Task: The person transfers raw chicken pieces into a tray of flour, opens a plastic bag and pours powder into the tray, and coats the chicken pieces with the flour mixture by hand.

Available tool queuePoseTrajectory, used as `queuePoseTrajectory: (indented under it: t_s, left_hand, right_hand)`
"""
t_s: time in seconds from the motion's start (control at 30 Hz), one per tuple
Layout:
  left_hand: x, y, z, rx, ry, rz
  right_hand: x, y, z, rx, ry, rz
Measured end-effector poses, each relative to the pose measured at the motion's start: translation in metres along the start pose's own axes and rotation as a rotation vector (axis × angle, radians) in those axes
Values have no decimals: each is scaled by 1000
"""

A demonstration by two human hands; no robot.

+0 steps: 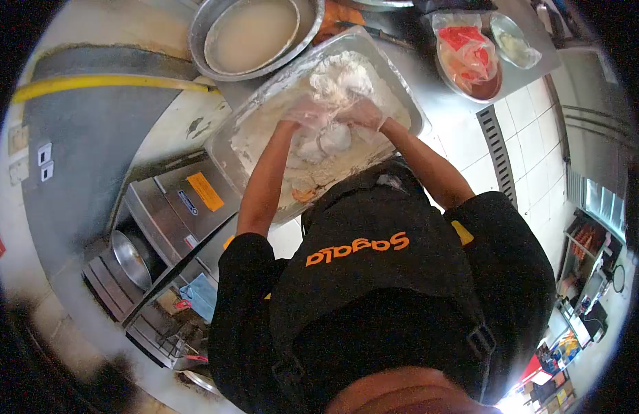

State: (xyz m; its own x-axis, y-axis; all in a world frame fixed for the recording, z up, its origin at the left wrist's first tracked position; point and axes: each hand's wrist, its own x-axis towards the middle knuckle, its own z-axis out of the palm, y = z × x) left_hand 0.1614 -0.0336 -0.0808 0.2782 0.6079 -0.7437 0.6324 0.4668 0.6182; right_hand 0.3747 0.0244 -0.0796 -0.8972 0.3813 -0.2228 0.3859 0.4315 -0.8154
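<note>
A large rectangular metal tray [226, 155] holds white flour and several flour-coated pieces [336, 140]. Over the middle of it are my left hand [309, 112] and my right hand [364, 112], both in thin clear plastic gloves dusted with flour. They are close together, touching the coated pieces between them. Flour and blur hide my fingers, so their grip cannot be made out. Beyond my hands lies a heaped white clump [343, 77]. A small orange-brown piece [305, 196] rests in the flour at the near side.
A metal bowl of cloudy liquid [252, 34] sits inside a wider basin [197, 43] at the upper left. On the right counter are a bowl [479, 90] with a red-and-clear plastic bag [466, 52] and a smaller bowl [510, 43]. Steel equipment [188, 207] stands at left.
</note>
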Motion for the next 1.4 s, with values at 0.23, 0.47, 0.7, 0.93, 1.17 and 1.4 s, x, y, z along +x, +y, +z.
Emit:
queuePoseTrajectory:
  t_s: [0.23,0.47,0.7,0.93,1.17,1.4]
  left_hand:
    - [-110,64,15,-393,689,328]
    - [-98,-42,19,-356,614,306]
    - [-81,-26,37,24,284,218]
    - [-44,-22,46,278,255,172]
    - [-33,-78,64,-128,485,412]
    - [-111,-58,36,273,512,198]
  right_hand:
    - [-16,-69,-50,2,342,28]
    - [-34,-41,-78,-235,81,-81]
    - [-59,-38,-36,282,-214,61]
    - [-6,-20,13,-81,-221,-216]
    - [-7,-24,10,-22,75,-170]
    - [-19,-91,-53,-20,28,-97]
